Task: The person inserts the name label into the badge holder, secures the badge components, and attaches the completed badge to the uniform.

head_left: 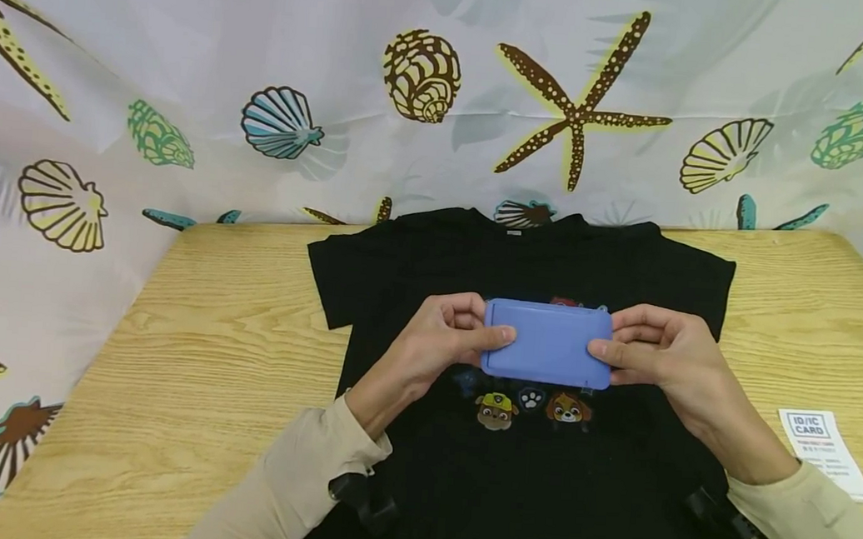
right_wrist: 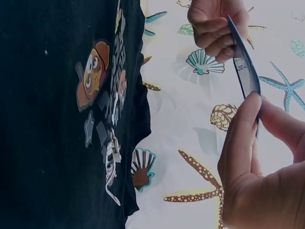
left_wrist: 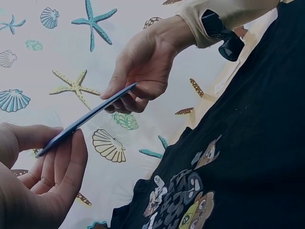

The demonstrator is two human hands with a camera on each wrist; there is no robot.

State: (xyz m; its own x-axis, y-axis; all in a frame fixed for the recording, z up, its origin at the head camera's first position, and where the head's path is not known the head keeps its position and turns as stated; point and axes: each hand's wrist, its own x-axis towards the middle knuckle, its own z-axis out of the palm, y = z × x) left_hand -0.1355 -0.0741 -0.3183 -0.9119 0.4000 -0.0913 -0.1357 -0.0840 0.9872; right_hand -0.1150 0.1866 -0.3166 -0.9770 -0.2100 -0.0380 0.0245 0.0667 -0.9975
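A flat blue card holder [head_left: 546, 357], rectangular with rounded corners, is held level above the black T-shirt [head_left: 522, 485]. My left hand [head_left: 430, 340] pinches its left end, thumb on the face towards me and the other fingers behind. At the right end, my right hand [head_left: 677, 358] pinches it the same way. Seen edge-on in the left wrist view, the card holder [left_wrist: 86, 119] is thin. A paler, shiny side of the holder [right_wrist: 243, 71] shows in the right wrist view. The T-shirt lies spread out, its printed cartoon dogs partly covered by the holder.
A white printed slip reading "ID/IC CARD" [head_left: 824, 451] lies to the right, partly behind the right sleeve. Under everything is a wooden table [head_left: 222, 355]. A white cloth with shells and starfish [head_left: 357, 39] hangs behind it. Each sleeve has a black wrist camera [head_left: 366, 499].
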